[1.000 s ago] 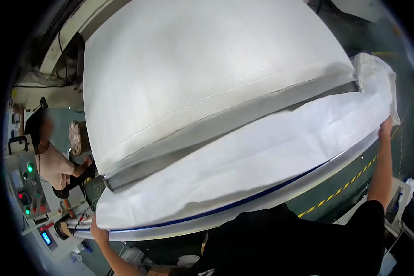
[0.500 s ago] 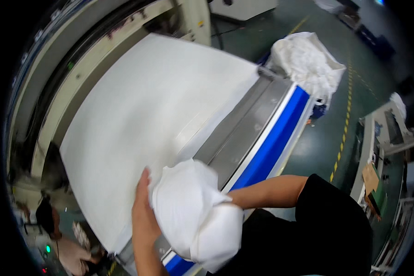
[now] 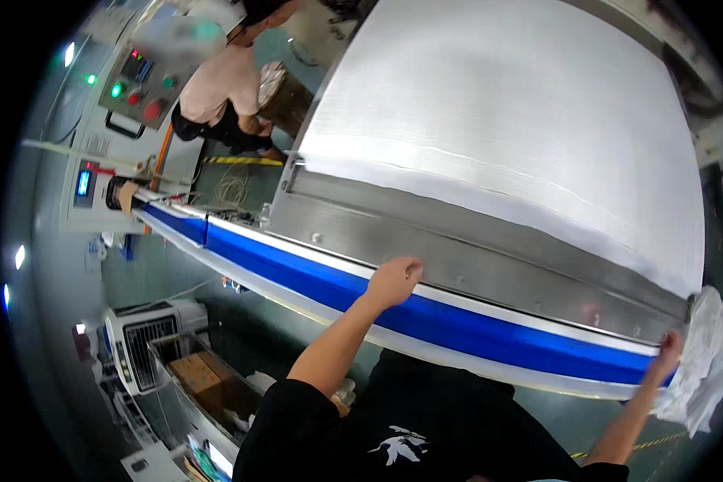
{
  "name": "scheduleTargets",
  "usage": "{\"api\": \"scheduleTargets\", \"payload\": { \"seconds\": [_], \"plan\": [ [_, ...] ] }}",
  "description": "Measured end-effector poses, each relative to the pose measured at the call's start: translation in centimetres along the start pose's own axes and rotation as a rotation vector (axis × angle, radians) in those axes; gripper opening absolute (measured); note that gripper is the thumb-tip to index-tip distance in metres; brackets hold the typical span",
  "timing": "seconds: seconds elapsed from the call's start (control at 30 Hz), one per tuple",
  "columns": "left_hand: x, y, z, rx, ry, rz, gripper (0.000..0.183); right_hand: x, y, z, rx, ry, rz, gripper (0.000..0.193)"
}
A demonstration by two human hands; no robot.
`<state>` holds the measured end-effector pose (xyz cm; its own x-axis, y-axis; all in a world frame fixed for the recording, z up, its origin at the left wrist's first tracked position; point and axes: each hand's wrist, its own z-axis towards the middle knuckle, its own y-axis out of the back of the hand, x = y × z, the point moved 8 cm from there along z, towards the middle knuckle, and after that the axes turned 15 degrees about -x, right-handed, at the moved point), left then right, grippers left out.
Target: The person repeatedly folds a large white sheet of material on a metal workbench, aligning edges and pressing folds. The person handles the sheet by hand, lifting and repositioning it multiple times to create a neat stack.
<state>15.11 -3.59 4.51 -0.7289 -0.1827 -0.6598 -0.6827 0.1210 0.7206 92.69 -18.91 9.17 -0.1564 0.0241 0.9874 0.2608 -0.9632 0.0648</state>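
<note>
My left hand [image 3: 395,281] hovers over the near edge of the machine bed, its fingers curled in and nothing seen in them. Below it runs the blue strip [image 3: 313,277] along the front rail, beside the grey metal plate [image 3: 458,241]. Off to the right, my right hand [image 3: 665,359] is at the end of the rail, next to a heap of white cloth [image 3: 703,357]. Its fingers are blurred, and whether they touch the cloth I cannot tell. Past the metal plate lies a wide white sheet [image 3: 506,104], with a wavy near edge.
At the far left a person [image 3: 217,96] bends beside a control panel [image 3: 140,84] with lit buttons. An air cooler [image 3: 149,341] and a bin holding a cardboard box [image 3: 205,381] stand at the lower left. A loose cable [image 3: 231,189] lies on the floor.
The view has swung to the left. The white cloth bundle that was between my hands is no longer in them, and my hands have moved wide apart.
</note>
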Motion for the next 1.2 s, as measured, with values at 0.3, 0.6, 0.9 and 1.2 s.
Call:
{"api": "scheduleTargets", "payload": {
  "seconds": [0.3, 0.6, 0.9, 1.2],
  "plan": [
    [8.5, 10.6, 10.7, -0.622, -0.294, 0.379, 0.028, 7.0, -40.5, -50.0, 1.354, 0.274, -0.425, 0.021],
    [11.5, 11.9, 12.2, -0.690, -0.357, 0.283, 0.037, 12.3, -62.2, -69.8, 1.605, 0.504, -0.258, 0.020],
    [12.1, 11.4, 13.1, -0.669, -0.348, 0.258, 0.037, 11.6, -68.9, -75.6, 1.648, 0.695, -0.235, 0.022],
    [12.3, 11.4, 13.2, -0.642, -0.349, 0.210, 0.039, 11.3, -69.1, -75.4, 1.544, 0.773, -0.229, 0.020]
  ]
}}
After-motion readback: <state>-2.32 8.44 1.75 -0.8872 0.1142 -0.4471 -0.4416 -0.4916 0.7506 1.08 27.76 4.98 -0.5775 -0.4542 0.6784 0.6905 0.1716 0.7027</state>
